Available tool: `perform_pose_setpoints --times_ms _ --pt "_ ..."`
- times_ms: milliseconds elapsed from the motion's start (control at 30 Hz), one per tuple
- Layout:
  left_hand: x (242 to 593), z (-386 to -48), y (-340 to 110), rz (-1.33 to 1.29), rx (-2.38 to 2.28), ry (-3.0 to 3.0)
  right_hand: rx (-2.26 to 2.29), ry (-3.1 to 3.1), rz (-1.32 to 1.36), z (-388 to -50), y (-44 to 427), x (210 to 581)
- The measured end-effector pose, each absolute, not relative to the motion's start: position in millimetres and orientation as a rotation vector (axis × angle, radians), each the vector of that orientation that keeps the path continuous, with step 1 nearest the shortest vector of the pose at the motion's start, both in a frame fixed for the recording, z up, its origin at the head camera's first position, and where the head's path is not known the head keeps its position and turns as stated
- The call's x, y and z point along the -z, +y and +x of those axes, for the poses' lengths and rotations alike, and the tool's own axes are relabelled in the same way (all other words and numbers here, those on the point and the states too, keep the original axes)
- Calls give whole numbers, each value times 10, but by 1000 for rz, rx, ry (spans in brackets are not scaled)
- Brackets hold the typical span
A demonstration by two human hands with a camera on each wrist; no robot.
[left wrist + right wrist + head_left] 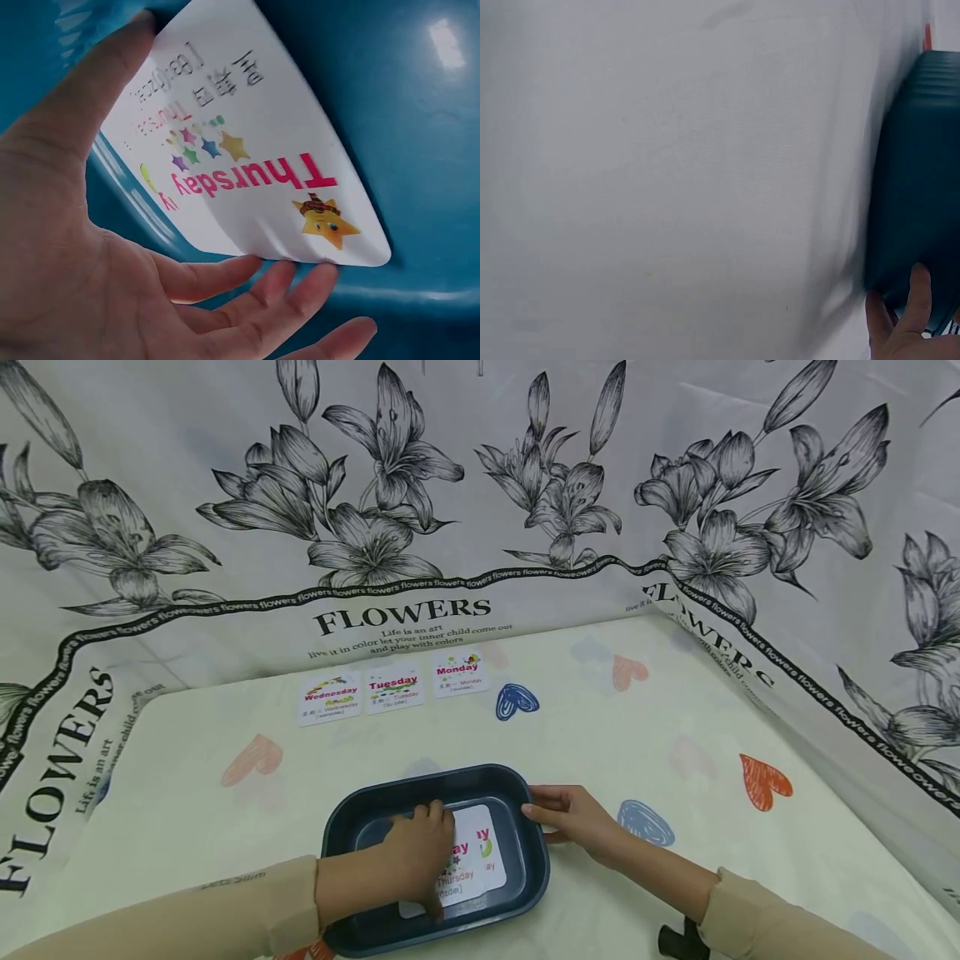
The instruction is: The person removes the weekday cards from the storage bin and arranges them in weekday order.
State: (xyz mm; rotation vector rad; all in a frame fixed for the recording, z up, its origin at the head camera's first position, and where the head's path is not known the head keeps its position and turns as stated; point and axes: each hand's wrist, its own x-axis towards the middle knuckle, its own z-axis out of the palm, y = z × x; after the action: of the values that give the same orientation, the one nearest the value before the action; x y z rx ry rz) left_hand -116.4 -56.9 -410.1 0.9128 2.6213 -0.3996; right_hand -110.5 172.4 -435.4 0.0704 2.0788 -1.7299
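A: Backdrop first: pale fabric (558, 410) with black line-drawn lilies and "FLOWERS" lettering; heart-print cloth over the bench (165, 827). What could go wrong for us?

B: Mostly a double pick, we'd say. The Thursday card (244, 142) overlaps another card (495, 864) in the blue tray (532, 868), so a grip on both edges could drag the two together. Thin, glossy-looking stock might also slip or bow if squeezed.

A: Hands?

B: Left hand (422, 852) spans the Thursday card, thumb on one edge, fingertips along the opposite one. Right hand (573, 818) grips the tray's right end, thumb at the rim. If that loosened, the tray could skid on the cloth.

A: Is the card lifted?

B: We can't tell. It's inside the tray, at least.

A: Looks?

B: White, rounded corners, pink "Thursday", small coloured stars, a yellow cartoon star in one corner, Chinese characters and phonetics. We can't read the lower card's day; it's mostly covered. Wednesday (330, 697), Tuesday (393, 687) and Monday (460, 672) cards sit in a row beyond the tray.
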Motion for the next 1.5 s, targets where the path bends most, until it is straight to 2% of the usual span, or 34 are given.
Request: perform_pose_setpoints --times_ms 700,1500 --pt "4113 -1196 -551 874 275 2587 1722 2074 70 -1096 1739 4392" --pt "3970 -1219 -627 897 182 2549 1737 2058 39 -1101 1751 4368"
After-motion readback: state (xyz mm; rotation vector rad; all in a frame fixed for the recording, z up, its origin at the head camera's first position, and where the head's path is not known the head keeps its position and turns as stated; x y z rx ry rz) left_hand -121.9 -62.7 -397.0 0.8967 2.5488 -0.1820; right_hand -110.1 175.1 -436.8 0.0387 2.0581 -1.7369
